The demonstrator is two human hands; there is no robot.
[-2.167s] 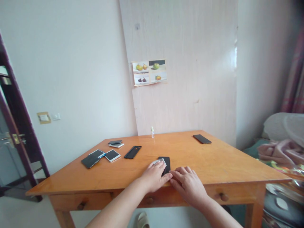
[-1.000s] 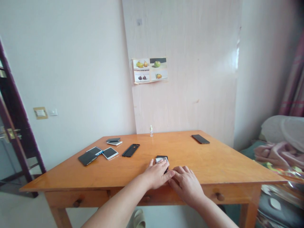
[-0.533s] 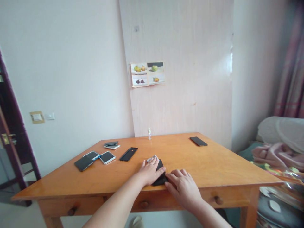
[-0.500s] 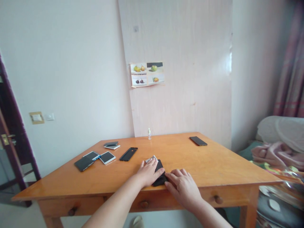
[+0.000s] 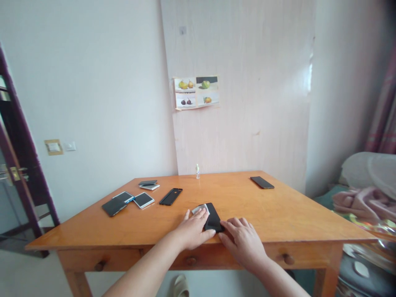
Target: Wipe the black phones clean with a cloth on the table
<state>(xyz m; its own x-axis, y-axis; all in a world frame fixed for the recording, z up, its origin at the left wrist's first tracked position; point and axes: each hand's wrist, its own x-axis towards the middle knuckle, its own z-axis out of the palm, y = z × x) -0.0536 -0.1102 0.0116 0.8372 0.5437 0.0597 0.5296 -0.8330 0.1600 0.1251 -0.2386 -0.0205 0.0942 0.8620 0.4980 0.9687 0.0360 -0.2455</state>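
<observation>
A black smartphone (image 5: 213,216) lies flat near the table's front edge, its dark screen facing up. My left hand (image 5: 195,227) presses a small white wipe (image 5: 204,207) against the phone's left side, fingers laid over it and thumb stretched toward the phone's lower end. At the lower right corner, my right hand (image 5: 243,240) grips the phone's edge between thumb and fingers. The underside of the wipe is hidden.
On the left lie a black phone case (image 5: 171,196), a white phone (image 5: 144,200), a dark phone (image 5: 114,206) overlapping another, and a stacked pair (image 5: 149,185). A small clear bottle (image 5: 197,171) stands at the back; another dark phone (image 5: 262,182) lies back right on the wooden table (image 5: 293,220).
My left hand has drawn back toward the phone's lower left, uncovering more of its screen. My right hand stays at the corner. The camera view has shifted slightly.
</observation>
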